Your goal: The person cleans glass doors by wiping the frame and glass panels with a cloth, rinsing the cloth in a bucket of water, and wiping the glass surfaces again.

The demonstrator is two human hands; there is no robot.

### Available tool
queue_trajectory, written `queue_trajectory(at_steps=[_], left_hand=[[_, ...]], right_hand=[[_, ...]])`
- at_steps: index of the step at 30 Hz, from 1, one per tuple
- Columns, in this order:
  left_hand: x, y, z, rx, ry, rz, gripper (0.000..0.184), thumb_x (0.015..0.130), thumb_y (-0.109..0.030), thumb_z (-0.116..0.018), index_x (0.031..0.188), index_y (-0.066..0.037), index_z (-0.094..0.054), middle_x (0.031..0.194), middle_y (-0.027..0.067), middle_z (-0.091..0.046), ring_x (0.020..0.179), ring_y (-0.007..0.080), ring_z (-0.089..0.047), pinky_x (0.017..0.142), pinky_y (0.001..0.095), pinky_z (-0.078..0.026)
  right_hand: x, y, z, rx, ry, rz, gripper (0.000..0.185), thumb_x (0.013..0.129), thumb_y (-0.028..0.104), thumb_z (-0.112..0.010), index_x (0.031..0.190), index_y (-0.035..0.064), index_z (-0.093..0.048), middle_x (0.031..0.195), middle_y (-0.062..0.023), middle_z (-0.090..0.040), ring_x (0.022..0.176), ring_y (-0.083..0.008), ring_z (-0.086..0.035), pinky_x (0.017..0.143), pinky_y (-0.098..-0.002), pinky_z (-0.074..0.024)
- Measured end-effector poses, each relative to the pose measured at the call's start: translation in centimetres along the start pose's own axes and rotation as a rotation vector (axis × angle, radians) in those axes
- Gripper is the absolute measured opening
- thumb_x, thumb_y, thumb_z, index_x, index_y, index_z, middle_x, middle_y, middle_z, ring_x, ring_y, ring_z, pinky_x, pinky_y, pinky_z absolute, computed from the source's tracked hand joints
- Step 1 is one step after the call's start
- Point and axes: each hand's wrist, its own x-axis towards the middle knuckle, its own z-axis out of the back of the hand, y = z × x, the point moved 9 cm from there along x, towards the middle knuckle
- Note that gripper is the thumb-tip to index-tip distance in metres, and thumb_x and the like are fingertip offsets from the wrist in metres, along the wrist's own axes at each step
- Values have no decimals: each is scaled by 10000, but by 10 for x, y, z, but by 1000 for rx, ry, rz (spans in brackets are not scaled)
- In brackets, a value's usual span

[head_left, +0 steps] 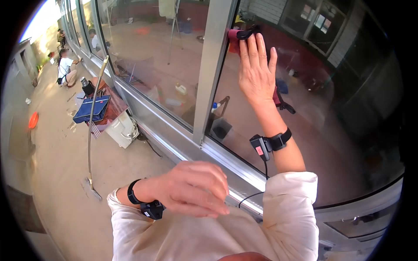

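My right hand (257,74) is raised against the large window pane (322,143), its fingers stretched upward. Under the fingertips it presses a dark red and black cloth (237,37) to the glass, close to the upright metal frame (213,74). A dark reflection shows in the pane beside that hand. In front of my chest hovers my left hand (193,189), slightly blurred, with fingers loosely bent and a little apart. No object shows in it. Black straps with small devices circle both wrists.
A long pole with a flat head (90,130) leans on the window frame at left. Near it are a blue bag (92,108), a dark bottle (87,87) and a white bucket (123,130). An orange basin (33,120) lies farther off. Another person (67,69) crouches by the windows.
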Motion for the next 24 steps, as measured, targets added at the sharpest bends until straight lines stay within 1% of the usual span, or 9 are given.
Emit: queue_trajectory(at_steps=[4,6,9,12,16,18,19,21,24], left_hand=[[-11,-61,-29,-173,127,-61,75,855,-68,-586,875,-35,-651,840,66,-572,840,250,-583,751,370,-488],[-20,-78,-50,-101,289,-62,191,913,-33,-457,885,25,-637,1046,155,-584,990,310,-575,921,454,-449],[-14,-81,-70,-138,272,-54,199,914,-14,-433,861,54,-612,1059,201,-566,1004,350,-555,934,478,-441],[0,-78,-87,-129,269,-130,224,927,-31,-410,861,54,-607,1039,207,-568,994,360,-553,917,481,-452],[22,-75,-110,-85,326,-291,234,923,-40,-397,865,49,-606,1011,202,-572,977,354,-561,899,474,-464],[30,-75,-124,205,408,-469,191,887,-62,-441,842,-5,-618,952,137,-593,954,300,-584,843,435,-492],[35,-74,-127,137,422,-508,191,887,-62,-441,842,-5,-618,952,137,-593,954,300,-584,843,435,-492],[43,-63,-123,483,317,-586,66,828,-65,-548,822,-57,-614,846,60,-567,862,234,-578,721,342,-466],[60,-40,-104,616,176,-478,47,775,-117,-592,760,-115,-636,829,-4,-606,853,167,-610,629,302,-479]], right_hand=[[-27,40,-37,150,176,15,483,847,141,-502,1308,5,-456,1427,-137,-366,1384,-256,-256,1113,-451,-176],[-60,51,-41,136,273,140,513,821,111,-501,1321,14,-447,1429,-114,-369,1383,-240,-259,1118,-448,-173],[-112,35,-21,67,362,295,542,821,110,-468,1360,67,-430,1459,-46,-343,1385,-209,-257,1130,-443,-144],[-141,-36,23,48,333,174,533,800,87,-528,1331,94,-477,1428,-6,-397,1357,-203,-318,1115,-464,-164],[-183,-169,107,-127,30,-12,419,851,129,-577,1261,52,-540,1311,-126,-516,1286,-297,-418,1082,-508,-202],[-206,-230,150,-282,-96,-83,396,884,171,-564,1259,47,-540,1287,-162,-524,1247,-326,-445,1071,-507,-221],[-220,-262,169,-328,-98,-145,401,891,184,-559,1266,44,-534,1284,-171,-523,1229,-330,-456,1065,-506,-230],[-239,-313,211,-440,-170,-208,433,902,238,-540,1292,53,-513,1296,-165,-519,1198,-304,-486,1070,-490,-218],[-279,-380,259,-627,-263,-278,470,936,302,-489,1315,24,-476,1361,-179,-458,1255,-327,-429,1051,-481,-247]])
